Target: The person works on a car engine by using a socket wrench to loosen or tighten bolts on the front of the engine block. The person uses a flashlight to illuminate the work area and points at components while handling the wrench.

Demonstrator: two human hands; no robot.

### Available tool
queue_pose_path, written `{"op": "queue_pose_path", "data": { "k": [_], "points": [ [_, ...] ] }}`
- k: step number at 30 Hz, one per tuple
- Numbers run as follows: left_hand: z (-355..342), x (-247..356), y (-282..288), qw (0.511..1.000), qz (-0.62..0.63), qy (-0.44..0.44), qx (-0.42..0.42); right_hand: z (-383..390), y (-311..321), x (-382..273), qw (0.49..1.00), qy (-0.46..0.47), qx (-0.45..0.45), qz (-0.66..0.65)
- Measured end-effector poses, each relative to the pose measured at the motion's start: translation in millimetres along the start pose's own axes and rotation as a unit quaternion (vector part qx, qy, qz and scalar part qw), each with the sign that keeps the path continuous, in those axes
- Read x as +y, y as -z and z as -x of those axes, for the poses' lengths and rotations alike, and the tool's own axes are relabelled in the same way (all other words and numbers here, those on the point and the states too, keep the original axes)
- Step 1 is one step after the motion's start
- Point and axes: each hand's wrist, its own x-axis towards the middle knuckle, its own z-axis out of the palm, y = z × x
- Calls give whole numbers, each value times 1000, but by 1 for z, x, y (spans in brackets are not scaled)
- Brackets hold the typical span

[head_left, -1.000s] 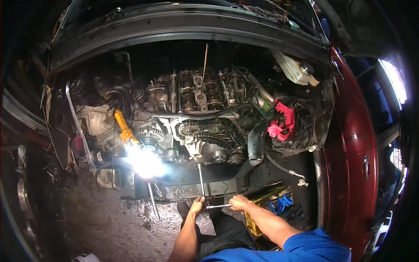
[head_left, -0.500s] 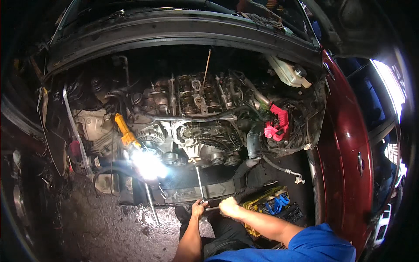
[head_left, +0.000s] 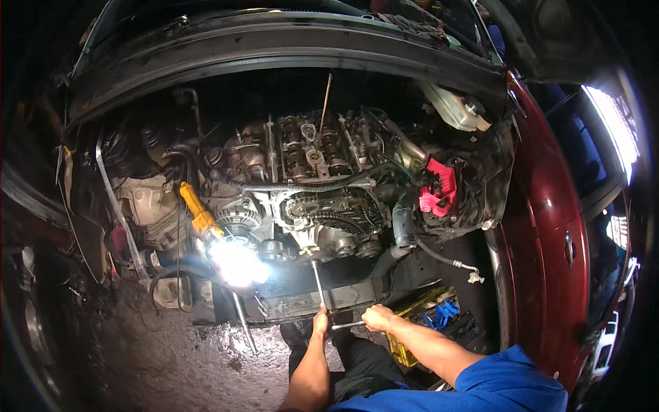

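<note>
My left hand [head_left: 320, 321] is closed around the near end of a long metal extension bar [head_left: 318, 283], where it meets a ratchet. The bar points away from me toward the lower front of the opened engine [head_left: 319, 185], below the exposed timing chain [head_left: 333, 213]. Whether its far tip is seated on a fastener I cannot make out. To the right, my right hand [head_left: 379, 318] grips the outer end of the ratchet handle [head_left: 349, 325], which lies sideways between the two hands. The ratchet head is partly hidden by my left fingers.
A lit yellow work lamp [head_left: 199, 209] glares left of the chain, with a metal rod [head_left: 244, 323] below it. A pink-red plastic part [head_left: 438, 187] sits at right. A yellow toolbox [head_left: 401, 350] with a blue cloth stands by my right arm. A red car [head_left: 549, 226] flanks the bay.
My right hand has moved right and slightly away from me, and more of the ratchet handle shows. My left hand has shifted a little forward and right.
</note>
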Motion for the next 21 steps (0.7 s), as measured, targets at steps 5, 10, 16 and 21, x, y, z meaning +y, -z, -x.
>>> {"op": "queue_pose_path", "data": {
  "k": [5,10,16,21],
  "points": [
    [-11,-9,6,999,-28,-39,14,-3,-5,3,1000,18,10,-3],
    [-11,-10,3,998,-7,-45,30,-6,-11,7,1000,14,-3,1],
    [-4,-5,-1,994,-35,-70,74,-9,-5,7,1000,24,-5,11],
    [7,4,-8,984,-126,-81,97,-7,-28,32,999,33,1,10]
  ]
}}
